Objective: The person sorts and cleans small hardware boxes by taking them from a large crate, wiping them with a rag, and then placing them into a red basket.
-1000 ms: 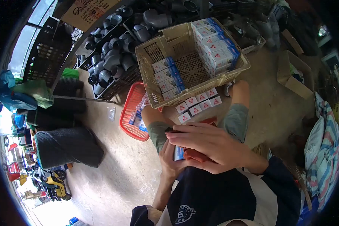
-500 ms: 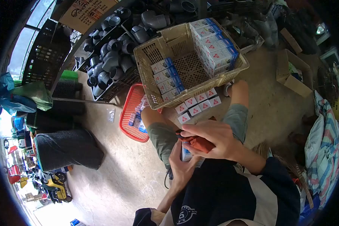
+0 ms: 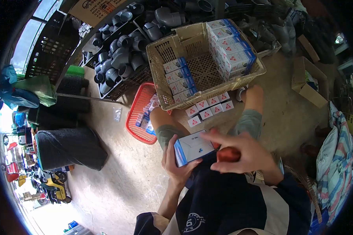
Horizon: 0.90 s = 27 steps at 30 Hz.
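Observation:
A small white-and-blue cardboard box [image 3: 195, 147] rests in my left hand [image 3: 175, 167], its fingers gripping the blue side and lower edge. Printed markings show on the white face turned up. Close on its right, my right hand [image 3: 249, 152] is blurred, its fingers around a shiny reddish-orange object [image 3: 228, 154] whose kind I cannot make out. The forefinger stretches over the box's right end. Past my knees, several small white boxes [image 3: 205, 114] with red marks stand in rows on the floor, beside a beige plastic crate [image 3: 172, 106] holding stacks of similar boxes.
A red basket [image 3: 130, 124] with small packets sits left of my knee. Grey pipe fittings [image 3: 121, 58] fill black crates behind it. An open cardboard box [image 3: 310, 82] and striped sacks [image 3: 337, 156] lie to the right; a dark mesh roll [image 3: 70, 149] is at left.
The box has come into fuller view in my left hand, white face up. My right hand has shifted right and away from it, still holding the reddish object. The view has shifted slightly.

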### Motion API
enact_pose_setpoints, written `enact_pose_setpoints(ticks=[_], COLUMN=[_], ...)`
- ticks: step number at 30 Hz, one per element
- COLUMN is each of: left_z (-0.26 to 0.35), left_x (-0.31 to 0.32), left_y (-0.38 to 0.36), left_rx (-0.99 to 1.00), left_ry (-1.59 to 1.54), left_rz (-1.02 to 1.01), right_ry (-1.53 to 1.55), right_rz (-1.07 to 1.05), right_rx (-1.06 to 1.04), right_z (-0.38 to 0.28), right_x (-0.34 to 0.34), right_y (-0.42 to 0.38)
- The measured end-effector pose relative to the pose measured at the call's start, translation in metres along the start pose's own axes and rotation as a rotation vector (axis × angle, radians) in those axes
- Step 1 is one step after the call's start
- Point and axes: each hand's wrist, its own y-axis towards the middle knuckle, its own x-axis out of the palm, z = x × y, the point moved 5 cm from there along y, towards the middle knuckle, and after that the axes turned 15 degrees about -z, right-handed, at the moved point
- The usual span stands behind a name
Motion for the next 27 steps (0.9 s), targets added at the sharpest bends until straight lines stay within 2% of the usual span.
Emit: enact_pose_setpoints(ticks=[1, 4, 7, 13, 16, 19, 23, 25, 27], left_z=[0.003, 0.003, 0.002, 0.006, 0.004, -0.001, -0.014, -0.021, -0.03], left_x=[-0.002, -0.005, -0.007, -0.012, -0.012, -0.014, -0.008, -0.005, -0.002], left_y=[0.003, 0.004, 0.003, 0.002, 0.001, 0.001, -0.012, -0.019, -0.03], left_rx=[0.034, 0.062, 0.086, 0.09, 0.081, 0.033, -0.116, -0.156, -0.224], left_ry=[0.059, 0.1, 0.079, 0.123, 0.106, 0.045, -0.022, -0.07, -0.128], left_rz=[-0.012, -0.025, -0.017, -0.023, -0.039, -0.118, -0.231, -0.211, -0.2], right_ry=[-0.043, -0.195, -0.089, -0.032, -0.258, -0.261, -0.037, 0.088, 0.147], right_rz=[0.047, 0.149, 0.215, 0.224, 0.263, 0.277, 0.293, 0.288, 0.217], right_rx=[-0.107, -0.184, -0.281, -0.273, -0.261, -0.295, -0.206, -0.155, -0.017], right_z=[0.0, -0.001, 0.006, 0.013, 0.001, 0.01, 0.037, 0.05, 0.052], right_x=[0.007, 0.014, 0.021, 0.031, 0.03, 0.031, 0.044, 0.051, 0.051], right_y=[0.005, 0.01, 0.015, 0.018, 0.017, 0.019, 0.026, 0.031, 0.041])
